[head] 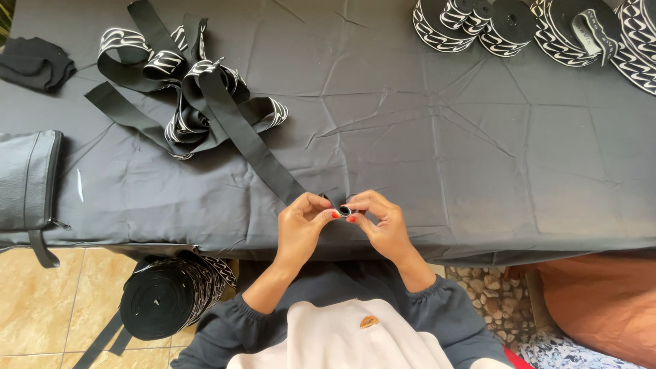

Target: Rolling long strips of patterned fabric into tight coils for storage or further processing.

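A long black strap point(253, 147) with a white pattern on one side runs from a loose tangled pile point(184, 89) at the far left down to the near table edge. Its end is wound into a tiny tight roll point(344, 210). My left hand point(304, 220) and my right hand point(379, 217) both pinch that roll between thumb and fingertips, just above the table's front edge. The fingers cover most of the roll.
A dark cloth covers the table point(444, 150). Several finished strap rolls point(506, 26) lie at the far right. A black bag point(27, 184) rests at the left edge, a folded black cloth point(34, 63) beyond it. A big strap spool point(167, 297) sits on the floor.
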